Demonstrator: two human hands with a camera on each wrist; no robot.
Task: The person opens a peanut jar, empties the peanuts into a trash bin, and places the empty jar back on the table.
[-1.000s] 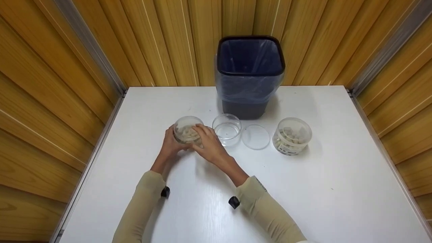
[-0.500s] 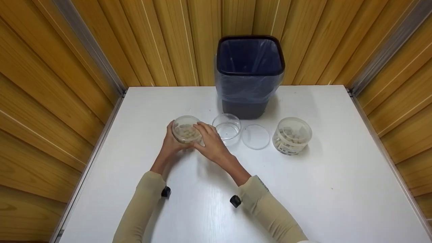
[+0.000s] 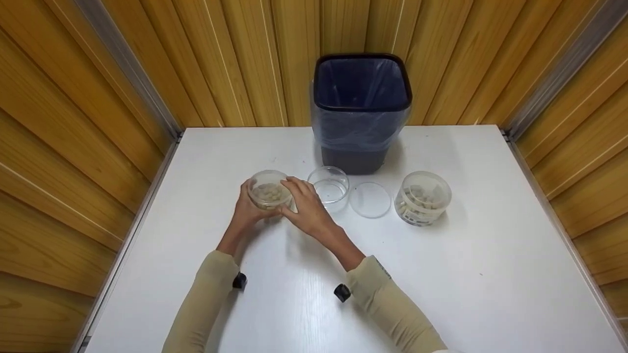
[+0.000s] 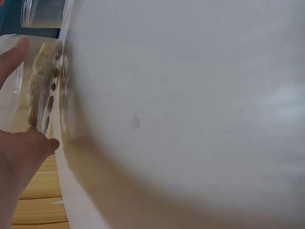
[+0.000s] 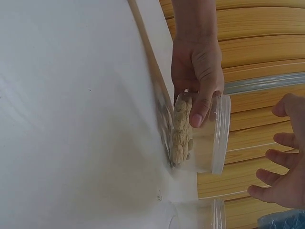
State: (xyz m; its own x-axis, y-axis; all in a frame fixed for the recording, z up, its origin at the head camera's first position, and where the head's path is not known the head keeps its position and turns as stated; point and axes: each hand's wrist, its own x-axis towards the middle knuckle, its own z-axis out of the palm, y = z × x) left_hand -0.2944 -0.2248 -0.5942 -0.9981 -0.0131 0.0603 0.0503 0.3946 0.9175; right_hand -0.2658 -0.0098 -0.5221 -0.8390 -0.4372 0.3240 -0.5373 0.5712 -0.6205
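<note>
My left hand (image 3: 248,207) grips a clear plastic jar (image 5: 200,143) around its left and near side, thumb across the wall in the right wrist view. Inside lies a layer of what look like peanuts in their shells (image 4: 40,78). Whether the jar touches the table or hangs just above it, I cannot tell. My right hand (image 3: 308,210) hovers by the jar's right edge; the right wrist view shows its fingers spread and apart from the rim. To the right stand a clear container (image 3: 329,190) with nothing visible in it and a flat clear lid (image 3: 371,200).
A second jar (image 3: 423,198) with similar pale pieces stands farther right on the white table (image 3: 471,294). Behind the containers, a dark waste bin (image 3: 362,127) with a bag liner stands near the back edge. Wood-patterned walls (image 3: 235,63) enclose the back and sides.
The jar in my left hand has shifted slightly left. My right fingers, which overlapped the jar's top more, now lie at its right edge. The other containers stay put.
</note>
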